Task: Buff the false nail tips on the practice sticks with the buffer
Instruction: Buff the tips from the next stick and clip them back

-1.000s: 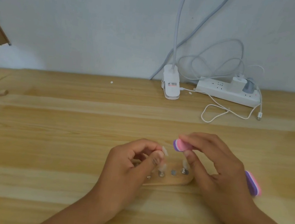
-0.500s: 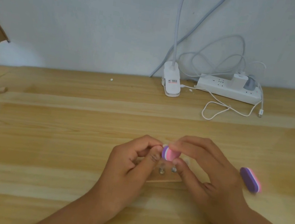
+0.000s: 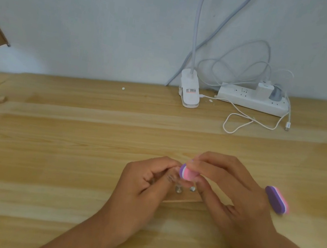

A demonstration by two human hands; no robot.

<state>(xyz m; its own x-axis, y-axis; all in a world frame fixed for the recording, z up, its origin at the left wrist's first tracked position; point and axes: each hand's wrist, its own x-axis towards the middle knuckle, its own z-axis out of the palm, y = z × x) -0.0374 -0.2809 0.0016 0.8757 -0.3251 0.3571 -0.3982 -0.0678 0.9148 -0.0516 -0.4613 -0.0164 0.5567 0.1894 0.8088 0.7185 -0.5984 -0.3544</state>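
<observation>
Right hand (image 3: 230, 193) pinches a pink-and-purple buffer (image 3: 189, 173) between thumb and fingertips, fingers curled over its top. Only the buffer's left end shows, the rest is under the fingers.

Left hand (image 3: 141, 186) has its fingers curled in, thumb and forefinger closed in a tight pinch. Judged to be on a practice stick, but stick and nail tip are hidden in the pinch and behind the buffer, so this can't be confirmed.

Key relation: the buffer end sits just right of the left fingertips, touching or nearly so. Its purple edge faces the left hand. The long axis seems to run from there back into the right palm, though blur makes it uncertain. The right hand does the stroking and the left only presents the tip.

Wooden holder base (image 3: 182, 200) lies on the table (image 3: 70, 152) right under both hands, with two metal studs (image 3: 178, 189) showing between them.

Spare buffer (image 3: 277, 200) lies on the table just right of the right hand, untouched.

Step judged: mid-buffing of one tip.
</observation>
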